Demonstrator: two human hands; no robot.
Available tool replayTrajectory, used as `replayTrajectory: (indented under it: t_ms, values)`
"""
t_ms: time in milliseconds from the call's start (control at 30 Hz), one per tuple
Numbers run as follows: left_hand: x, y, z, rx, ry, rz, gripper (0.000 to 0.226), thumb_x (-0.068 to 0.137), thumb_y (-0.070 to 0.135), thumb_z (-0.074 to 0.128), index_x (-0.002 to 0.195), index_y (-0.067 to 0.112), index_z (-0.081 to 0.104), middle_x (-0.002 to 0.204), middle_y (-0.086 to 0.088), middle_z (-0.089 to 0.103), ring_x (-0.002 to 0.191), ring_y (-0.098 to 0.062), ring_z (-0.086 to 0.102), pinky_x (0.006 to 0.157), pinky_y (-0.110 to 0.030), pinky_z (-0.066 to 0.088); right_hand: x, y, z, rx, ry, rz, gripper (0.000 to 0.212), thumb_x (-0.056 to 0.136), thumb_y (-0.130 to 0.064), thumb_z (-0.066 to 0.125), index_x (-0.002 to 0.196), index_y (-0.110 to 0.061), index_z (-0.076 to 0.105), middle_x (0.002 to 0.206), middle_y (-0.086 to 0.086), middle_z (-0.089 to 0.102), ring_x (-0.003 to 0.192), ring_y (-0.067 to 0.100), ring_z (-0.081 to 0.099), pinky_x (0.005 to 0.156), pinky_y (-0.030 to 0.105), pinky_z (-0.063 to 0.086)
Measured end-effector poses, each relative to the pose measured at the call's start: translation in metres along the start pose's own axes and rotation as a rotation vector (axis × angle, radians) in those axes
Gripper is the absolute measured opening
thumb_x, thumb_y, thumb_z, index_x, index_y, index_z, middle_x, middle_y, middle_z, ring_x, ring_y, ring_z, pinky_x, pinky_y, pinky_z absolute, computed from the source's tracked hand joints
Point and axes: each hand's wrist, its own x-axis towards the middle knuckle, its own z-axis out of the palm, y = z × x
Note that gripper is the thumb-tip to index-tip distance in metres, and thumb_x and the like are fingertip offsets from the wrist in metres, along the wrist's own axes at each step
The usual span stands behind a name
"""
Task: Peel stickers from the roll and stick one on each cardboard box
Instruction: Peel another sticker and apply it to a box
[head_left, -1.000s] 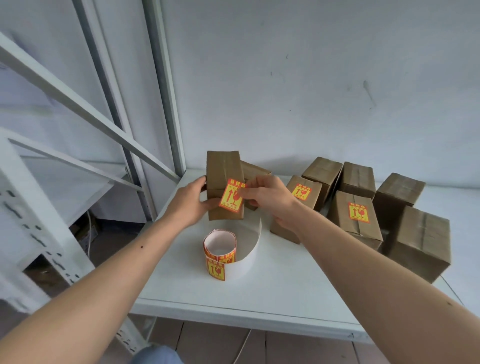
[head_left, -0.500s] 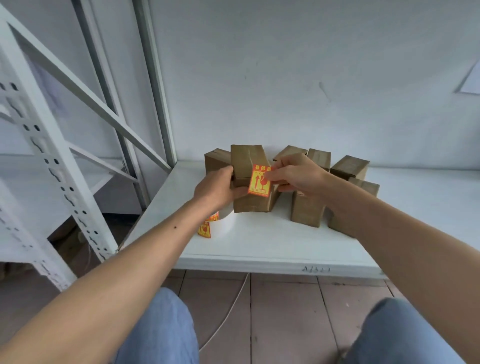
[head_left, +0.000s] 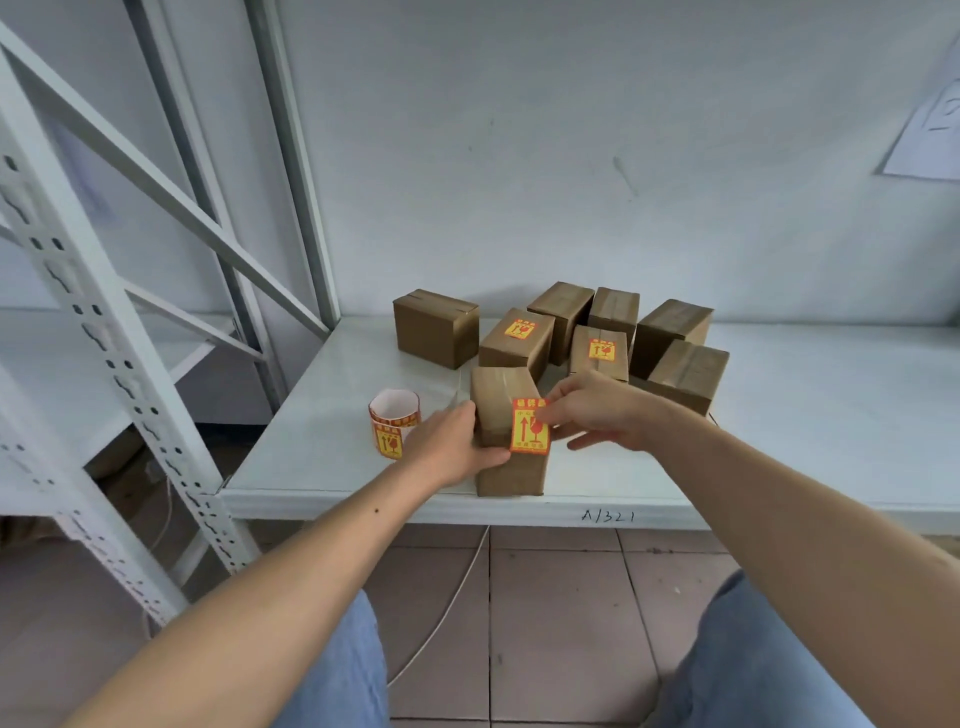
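One cardboard box (head_left: 506, 431) at the shelf (head_left: 322, 441) front edge, left hand (head_left: 452, 449) gripping its side; right hand (head_left: 597, 410) pinches sticker (head_left: 529, 426) against its face. Step: applying. Next, likely: press flat, return to sticker roll (head_left: 393, 422)

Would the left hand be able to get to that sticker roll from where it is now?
Probably yes. The left hand holds the near box, and the sticker roll stands just to its left on the shelf with nothing between them. It would have to let go of the box first.
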Motion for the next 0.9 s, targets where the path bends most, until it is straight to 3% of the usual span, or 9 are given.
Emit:
replayTrajectory:
  t_ms: [100,200,267,367,433,533,600,900]
  values:
    - [0.005,-0.008,0.013,-0.047,0.005,0.004,0.067,0.078,0.05,0.071,0.131,0.023,0.041,0.13,0.003,0.059,0.112,-0.02,0.06,0.076,-0.035,0.055,0.011,0.008,0.002,-0.031,-0.035,0.024,0.011,0.091,-0.024,0.065,0.098,-0.016,0.065,0.108,0.004,0.071,0.104,0.018,0.066,0.088,0.036,0.054]
    - [0.014,-0.018,0.008,-0.104,-0.032,-0.033,0.09,0.064,0.063,0.075,0.136,0.024,0.039,0.135,0.005,0.056,0.116,-0.018,0.058,0.085,-0.04,0.056,0.026,0.004,-0.008,-0.084,-0.04,0.044,0.01,0.091,-0.026,0.065,0.092,-0.016,0.066,0.108,0.005,0.07,0.101,0.016,0.065,0.085,0.032,0.053]
    - [0.023,-0.022,-0.002,-0.175,-0.031,-0.053,0.102,0.058,0.069,0.074,0.14,0.022,0.037,0.137,0.004,0.054,0.118,-0.017,0.056,0.091,-0.042,0.054,0.038,-0.004,-0.016,-0.074,0.015,0.037,0.018,0.09,-0.029,0.066,0.093,-0.012,0.069,0.104,0.01,0.071,0.088,0.014,0.063,0.072,0.026,0.05]
    - [0.039,-0.027,-0.018,-0.227,0.008,-0.011,0.095,0.065,0.067,0.071,0.143,0.023,0.036,0.14,0.006,0.05,0.125,-0.014,0.049,0.091,-0.032,0.047,0.055,-0.019,-0.02,-0.096,0.068,0.006,0.027,0.089,-0.035,0.066,0.097,-0.009,0.071,0.087,0.005,0.067,0.074,0.011,0.056,0.06,0.022,0.041]
    - [0.051,-0.031,-0.024,-0.177,0.005,0.051,0.091,0.07,0.064,0.069,0.144,0.027,0.033,0.146,0.006,0.042,0.132,-0.013,0.038,0.091,-0.028,0.035,0.069,-0.025,-0.016,-0.11,0.066,-0.006,0.025,0.091,-0.036,0.064,0.099,-0.013,0.067,0.083,-0.002,0.06,0.074,0.009,0.052,0.063,0.023,0.039]
    - [0.065,-0.04,-0.026,-0.116,-0.072,0.113,0.097,0.07,0.064,0.069,0.149,0.029,0.025,0.154,0.008,0.025,0.14,-0.012,0.017,0.105,-0.035,0.028,0.087,-0.029,-0.008,-0.135,0.047,0.016,0.034,0.091,-0.037,0.064,0.114,-0.013,0.063,0.107,-0.001,0.061,0.102,0.015,0.055,0.085,0.03,0.042]
    - [0.07,-0.046,-0.022,-0.114,-0.1,0.149,0.1,0.069,0.065,0.068,0.15,0.027,0.024,0.154,0.011,0.022,0.139,-0.01,0.015,0.108,-0.033,0.024,0.095,-0.029,-0.006,-0.158,0.025,0.04,0.035,0.089,-0.038,0.065,0.115,-0.014,0.063,0.118,0.001,0.061,0.115,0.018,0.053,0.097,0.034,0.04]
    - [0.076,-0.051,-0.015,-0.101,-0.082,0.223,0.098,0.069,0.065,0.069,0.148,0.025,0.028,0.151,0.014,0.025,0.135,-0.009,0.018,0.104,-0.027,0.024,0.107,-0.031,-0.011,-0.264,-0.068,0.066,0.024,0.089,-0.042,0.063,0.102,-0.022,0.062,0.105,-0.005,0.059,0.112,0.017,0.052,0.098,0.037,0.041]
